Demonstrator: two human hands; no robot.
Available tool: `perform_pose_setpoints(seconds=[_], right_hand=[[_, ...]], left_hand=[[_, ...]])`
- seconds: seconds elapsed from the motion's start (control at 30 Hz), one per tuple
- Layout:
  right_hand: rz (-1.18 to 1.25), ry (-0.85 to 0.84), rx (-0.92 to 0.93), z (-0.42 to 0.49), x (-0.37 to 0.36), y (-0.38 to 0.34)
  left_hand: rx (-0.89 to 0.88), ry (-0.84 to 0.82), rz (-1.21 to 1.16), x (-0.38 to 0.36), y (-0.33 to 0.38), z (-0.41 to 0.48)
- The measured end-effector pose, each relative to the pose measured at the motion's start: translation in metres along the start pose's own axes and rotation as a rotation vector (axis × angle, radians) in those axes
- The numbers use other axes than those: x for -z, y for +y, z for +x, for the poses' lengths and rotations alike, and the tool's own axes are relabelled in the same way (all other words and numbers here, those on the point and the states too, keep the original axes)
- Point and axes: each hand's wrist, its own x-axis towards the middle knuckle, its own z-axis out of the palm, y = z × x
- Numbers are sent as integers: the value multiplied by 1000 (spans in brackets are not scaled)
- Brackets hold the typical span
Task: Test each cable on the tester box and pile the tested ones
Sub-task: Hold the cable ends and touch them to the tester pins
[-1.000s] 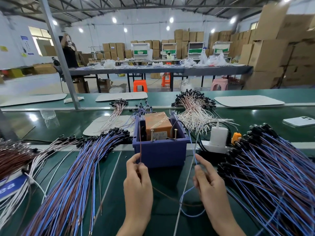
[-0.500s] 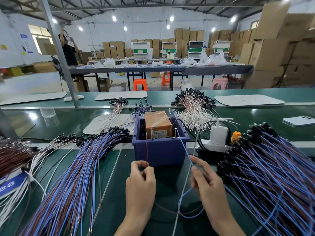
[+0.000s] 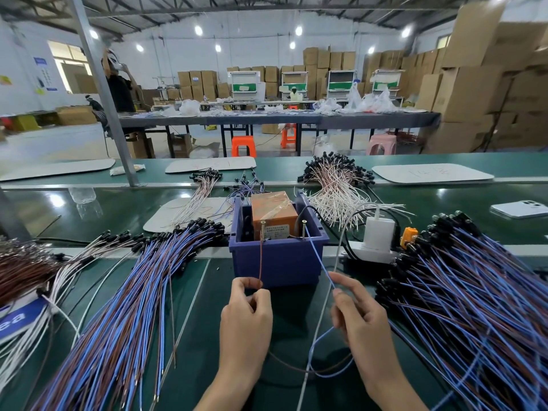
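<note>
The tester box [image 3: 274, 213], orange and taped, sits inside a blue plastic bin [image 3: 278, 259] with two upright screws at its front. My left hand [image 3: 247, 318] pinches the brown wire [image 3: 261, 256] of one cable and holds its tip against the left screw. My right hand [image 3: 360, 318] pinches the blue wire [image 3: 317, 253], whose tip meets the right screw. The cable loops down between my wrists. A fanned pile of blue and brown cables [image 3: 124, 315] lies to the left, a bigger pile [image 3: 474, 292] to the right.
A white power strip with a charger [image 3: 378, 235] and an orange plug stands right of the bin. White-wire bundles [image 3: 338, 191] lie behind it. A phone [image 3: 519, 209] rests at far right. White trays line the green conveyor [image 3: 430, 173]. A person stands beyond at left.
Both hands have raised the wire ends from in front of the bin up to the two screws; the brown tip shifted right to the left screw, the blue tip reached the right one.
</note>
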Motion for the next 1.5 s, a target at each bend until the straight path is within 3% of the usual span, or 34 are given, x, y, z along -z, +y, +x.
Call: perform_pose_setpoints(seconds=[0.43,1.03,1.5], right_hand=[[-18,6,-4,0,0,-1],[-117,49,24,0,-2,-1],[107,20,-35,1,0,-4]], left_hand=[[-60,-8,30,-2,1,-1],[11,-11,-31,0,-1,1],[-72,-7,24,-1,5,-4]])
